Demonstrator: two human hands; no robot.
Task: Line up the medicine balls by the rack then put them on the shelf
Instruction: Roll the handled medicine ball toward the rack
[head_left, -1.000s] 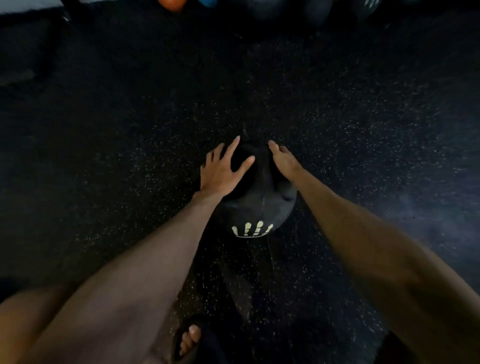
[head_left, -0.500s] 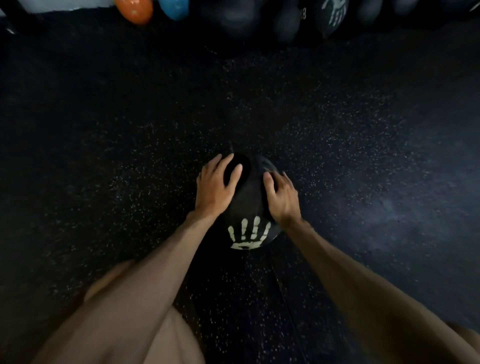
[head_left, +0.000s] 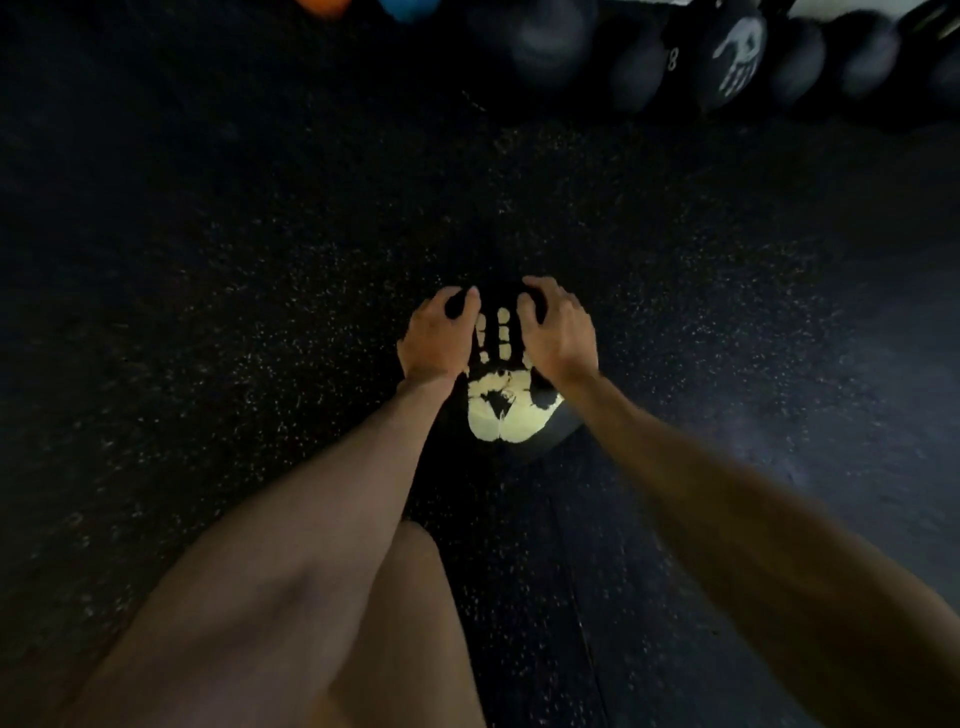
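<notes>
A black medicine ball with a pale yellow handprint on top lies on the dark speckled floor in the middle of the view. My left hand rests on its upper left side, fingers curled over the far edge. On its upper right side lies my right hand, fingers bent over the top. Both palms press on the ball. A row of several dark medicine balls stands along the far edge, one with a white handprint.
An orange ball and a blue ball show at the top left edge. My bare knee is low in the centre. Speckled rubber floor spreads all around, with a seam running toward me.
The ball has rolled forward under my hands, so the whole handprint now faces up. The row of balls at the far edge has come closer.
</notes>
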